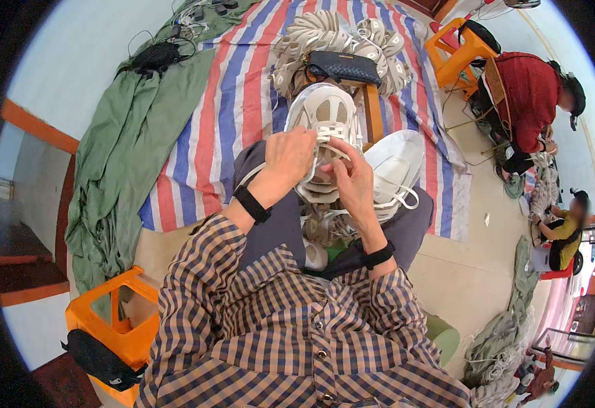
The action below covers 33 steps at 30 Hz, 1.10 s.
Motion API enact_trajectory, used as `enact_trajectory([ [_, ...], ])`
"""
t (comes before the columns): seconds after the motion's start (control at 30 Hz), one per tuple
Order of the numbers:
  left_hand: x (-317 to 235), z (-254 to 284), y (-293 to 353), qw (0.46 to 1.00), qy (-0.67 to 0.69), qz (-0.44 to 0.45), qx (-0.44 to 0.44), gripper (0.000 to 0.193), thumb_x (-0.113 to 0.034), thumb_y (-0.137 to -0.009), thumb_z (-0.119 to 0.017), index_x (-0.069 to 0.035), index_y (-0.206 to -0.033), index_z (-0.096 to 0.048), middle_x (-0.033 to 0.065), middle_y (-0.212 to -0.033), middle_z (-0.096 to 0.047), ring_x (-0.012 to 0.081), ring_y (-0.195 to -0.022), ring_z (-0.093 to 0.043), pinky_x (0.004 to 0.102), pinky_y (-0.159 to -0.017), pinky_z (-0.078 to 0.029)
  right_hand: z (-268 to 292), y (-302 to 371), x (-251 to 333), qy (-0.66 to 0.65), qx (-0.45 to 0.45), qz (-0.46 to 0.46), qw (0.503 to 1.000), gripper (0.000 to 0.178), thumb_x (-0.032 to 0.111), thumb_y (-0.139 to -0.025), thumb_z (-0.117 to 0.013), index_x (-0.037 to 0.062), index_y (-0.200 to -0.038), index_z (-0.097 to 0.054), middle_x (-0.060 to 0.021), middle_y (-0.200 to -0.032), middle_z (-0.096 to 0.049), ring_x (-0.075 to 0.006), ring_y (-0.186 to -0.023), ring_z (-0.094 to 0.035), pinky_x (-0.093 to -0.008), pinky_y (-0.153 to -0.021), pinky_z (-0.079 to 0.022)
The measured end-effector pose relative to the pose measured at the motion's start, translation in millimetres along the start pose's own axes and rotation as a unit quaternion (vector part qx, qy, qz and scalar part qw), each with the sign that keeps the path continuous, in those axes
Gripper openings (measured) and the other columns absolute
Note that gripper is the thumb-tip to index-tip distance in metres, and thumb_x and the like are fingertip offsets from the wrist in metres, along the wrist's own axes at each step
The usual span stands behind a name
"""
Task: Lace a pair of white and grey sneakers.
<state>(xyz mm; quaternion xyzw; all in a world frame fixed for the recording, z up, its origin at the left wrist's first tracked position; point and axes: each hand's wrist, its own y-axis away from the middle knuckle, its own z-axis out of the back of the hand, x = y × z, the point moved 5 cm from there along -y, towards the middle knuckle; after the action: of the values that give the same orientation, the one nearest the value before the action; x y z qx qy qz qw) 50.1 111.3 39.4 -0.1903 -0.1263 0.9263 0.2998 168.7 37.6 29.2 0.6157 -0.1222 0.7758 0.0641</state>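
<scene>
A beige and white sneaker [326, 109] sits in front of me over my lap, toe pointing away. A pale shoelace [333, 134] crosses its eyelets. My left hand [289, 162] is closed at the shoe's left side, fingertips pinching the lace; the exact grip is partly hidden. On the other side, my right hand [354, 182] has its index finger and thumb curled at the lace over the tongue. A second white sneaker [394, 166] rests by my right hand, its lace looped loosely. More shoes show partly beneath, between my knees.
A striped sheet [195, 163] spreads ahead, bearing a heap of sneakers [314, 34] and a dark woven pouch [343, 66]. Green cloth [134, 143] lies left, near an orange stool [79, 309] with a black bag. Co-workers sit at right, one in a red top [529, 92].
</scene>
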Motion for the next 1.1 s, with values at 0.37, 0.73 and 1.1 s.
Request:
enact_trajectory([
  [0.37,-16,-25,-19,0.987,-0.092,0.002,0.131,0.007,-0.01,-0.076,-0.059,-0.005,-0.079,-0.064,0.0149,-0.08,-0.067,0.0329,-0.071,-0.067,0.0425,-0.059,-0.053,35,-3,-21,0.155,-0.158,0.205,0.953,0.034,-0.003,-0.08,-0.046,-0.0001,-0.112,-0.057,-0.0195,-0.113,-0.059,-0.036,-0.109,-0.053,-0.0424,-0.099,-0.039],
  [0.73,-7,-4,20,0.998,-0.037,-0.044,0.037,0.03,-0.014,-0.077,-0.06,-0.006,-0.103,-0.047,0.0167,-0.098,-0.055,0.0385,-0.075,-0.059,0.0468,-0.061,-0.046,19,-3,-34,0.235,-0.105,0.11,0.96,0.048,-0.002,-0.076,-0.05,0.0055,-0.123,-0.05,-0.0216,-0.115,-0.055,-0.0381,-0.105,-0.054,-0.0422,-0.088,-0.045],
  [1.1,0,-6,-14,0.998,-0.061,-0.021,-0.012,0.018,-0.009,-0.075,-0.058,-0.007,-0.092,-0.052,0.0122,-0.084,-0.055,0.0321,-0.071,-0.062,0.0437,-0.056,-0.049,44,-19,-23,0.261,-0.045,0.137,0.955,0.044,0.001,-0.077,-0.049,0.0109,-0.119,-0.053,-0.0169,-0.103,-0.064,-0.0346,-0.095,-0.06,-0.0423,-0.08,-0.048],
])
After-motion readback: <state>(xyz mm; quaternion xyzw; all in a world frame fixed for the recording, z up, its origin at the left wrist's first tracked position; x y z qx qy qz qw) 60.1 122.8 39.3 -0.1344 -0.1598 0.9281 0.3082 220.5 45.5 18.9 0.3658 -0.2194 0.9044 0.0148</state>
